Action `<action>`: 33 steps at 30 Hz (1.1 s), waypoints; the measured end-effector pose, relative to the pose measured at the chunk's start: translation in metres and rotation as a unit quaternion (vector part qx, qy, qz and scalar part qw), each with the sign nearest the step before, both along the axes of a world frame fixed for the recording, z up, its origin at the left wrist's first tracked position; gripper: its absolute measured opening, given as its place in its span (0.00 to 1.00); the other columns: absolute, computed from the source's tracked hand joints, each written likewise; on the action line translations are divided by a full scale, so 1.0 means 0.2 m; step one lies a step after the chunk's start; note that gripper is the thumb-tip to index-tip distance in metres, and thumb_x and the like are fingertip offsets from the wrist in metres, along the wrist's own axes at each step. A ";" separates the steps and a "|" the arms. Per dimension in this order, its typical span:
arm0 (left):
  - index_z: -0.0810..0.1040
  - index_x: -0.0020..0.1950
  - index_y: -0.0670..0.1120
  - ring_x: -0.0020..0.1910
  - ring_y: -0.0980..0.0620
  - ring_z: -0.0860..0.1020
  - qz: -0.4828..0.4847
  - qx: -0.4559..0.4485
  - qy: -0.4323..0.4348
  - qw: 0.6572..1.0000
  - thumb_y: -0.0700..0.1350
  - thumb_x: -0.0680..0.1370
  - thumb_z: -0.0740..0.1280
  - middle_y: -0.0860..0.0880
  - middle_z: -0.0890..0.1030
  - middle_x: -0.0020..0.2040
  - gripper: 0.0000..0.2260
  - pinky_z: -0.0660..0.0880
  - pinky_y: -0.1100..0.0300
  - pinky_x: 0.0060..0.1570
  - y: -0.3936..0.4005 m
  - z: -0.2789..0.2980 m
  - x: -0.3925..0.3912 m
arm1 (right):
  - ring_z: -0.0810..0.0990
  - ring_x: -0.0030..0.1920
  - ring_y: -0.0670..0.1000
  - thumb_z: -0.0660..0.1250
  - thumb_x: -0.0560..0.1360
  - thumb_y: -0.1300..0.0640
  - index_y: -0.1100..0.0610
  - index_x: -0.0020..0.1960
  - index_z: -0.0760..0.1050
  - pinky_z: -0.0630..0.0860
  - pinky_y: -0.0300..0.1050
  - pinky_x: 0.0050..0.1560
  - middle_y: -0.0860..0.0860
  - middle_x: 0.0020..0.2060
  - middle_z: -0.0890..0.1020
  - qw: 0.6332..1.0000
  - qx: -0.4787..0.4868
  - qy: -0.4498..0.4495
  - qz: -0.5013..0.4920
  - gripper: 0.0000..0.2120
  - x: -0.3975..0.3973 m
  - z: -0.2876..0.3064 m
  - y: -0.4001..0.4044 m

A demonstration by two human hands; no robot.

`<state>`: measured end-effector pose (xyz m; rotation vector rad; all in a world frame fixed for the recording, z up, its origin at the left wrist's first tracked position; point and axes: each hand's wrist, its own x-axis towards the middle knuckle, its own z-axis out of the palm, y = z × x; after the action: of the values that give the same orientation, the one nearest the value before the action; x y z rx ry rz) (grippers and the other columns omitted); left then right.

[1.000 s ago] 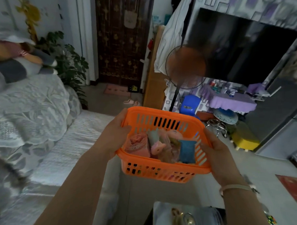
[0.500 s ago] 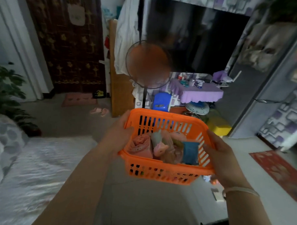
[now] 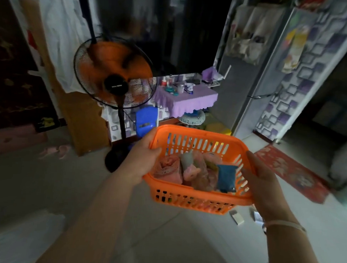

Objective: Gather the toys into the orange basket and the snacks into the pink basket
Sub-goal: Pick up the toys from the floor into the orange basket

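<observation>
I carry the orange basket (image 3: 194, 200) in front of me at waist height, above the floor. My left hand (image 3: 143, 161) grips its left rim, thumb over the edge. My right hand (image 3: 262, 183) holds the right rim and wall. Inside lie several soft toys: a pink rolled one (image 3: 168, 168), a small pink pig-like figure (image 3: 191, 171), a grey one (image 3: 186, 159) and a blue packet-shaped piece (image 3: 226, 177). No pink basket or snacks are in view.
An orange standing fan (image 3: 113, 74) stands ahead on the left, its black base (image 3: 116, 159) on the floor. Behind are a dark TV, a purple-clothed table (image 3: 189, 98), a blue stool (image 3: 145, 119) and a grey fridge (image 3: 249, 84). A red mat (image 3: 291, 172) lies right; small items (image 3: 237, 217) litter the floor.
The view has swung right, away from the bed and the door, toward the fan and fridge. Both hands keep the same hold on the basket, and the toys inside have not shifted.
</observation>
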<state>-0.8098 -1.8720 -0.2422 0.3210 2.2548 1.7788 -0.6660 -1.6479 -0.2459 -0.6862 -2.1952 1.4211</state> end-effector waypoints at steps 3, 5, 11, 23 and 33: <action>0.66 0.74 0.61 0.52 0.58 0.77 -0.028 0.007 0.004 1.000 0.36 0.82 0.62 0.57 0.78 0.56 0.26 0.73 0.61 0.57 0.09 -0.01 -0.19 | 0.79 0.55 0.51 0.59 0.80 0.59 0.46 0.66 0.72 0.75 0.52 0.56 0.44 0.51 0.81 1.000 0.007 -0.006 -0.028 0.17 -0.15 -0.02 0.07; 0.64 0.77 0.59 0.58 0.56 0.77 -0.043 0.016 -0.004 0.999 0.37 0.83 0.62 0.56 0.77 0.59 0.26 0.72 0.59 0.61 0.14 -0.02 -0.30 | 0.78 0.53 0.51 0.58 0.81 0.58 0.48 0.65 0.71 0.74 0.50 0.54 0.40 0.46 0.78 0.999 0.002 -0.009 -0.038 0.15 -0.24 -0.01 0.12; 0.64 0.77 0.59 0.51 0.62 0.76 -0.076 0.017 -0.003 0.997 0.37 0.83 0.62 0.61 0.78 0.55 0.26 0.72 0.62 0.55 0.37 -0.07 -0.65 | 0.79 0.51 0.51 0.57 0.81 0.54 0.42 0.61 0.71 0.77 0.50 0.50 0.37 0.44 0.77 0.998 0.004 -0.018 -0.068 0.12 -0.51 -0.04 0.29; 0.71 0.64 0.72 0.63 0.51 0.78 -0.210 0.000 0.008 0.978 0.41 0.83 0.63 0.57 0.80 0.60 0.24 0.74 0.45 0.65 1.45 -0.16 -1.37 | 0.79 0.54 0.52 0.59 0.80 0.58 0.47 0.61 0.73 0.76 0.54 0.56 0.45 0.50 0.81 0.984 -0.016 0.006 -0.177 0.12 -1.02 -0.09 1.12; 0.66 0.54 0.72 0.47 0.64 0.74 -0.302 0.029 0.005 0.953 0.42 0.84 0.61 0.66 0.74 0.48 0.20 0.72 0.63 0.41 2.25 -0.14 -1.78 | 0.78 0.53 0.52 0.59 0.79 0.64 0.42 0.62 0.69 0.72 0.50 0.57 0.48 0.52 0.79 0.966 -0.008 0.002 -0.257 0.19 -1.31 -0.05 1.73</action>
<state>-1.1660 -1.4221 -0.2711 0.9188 1.8261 1.5043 -0.9280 -1.3015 -0.2563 -1.1554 -1.8147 1.1617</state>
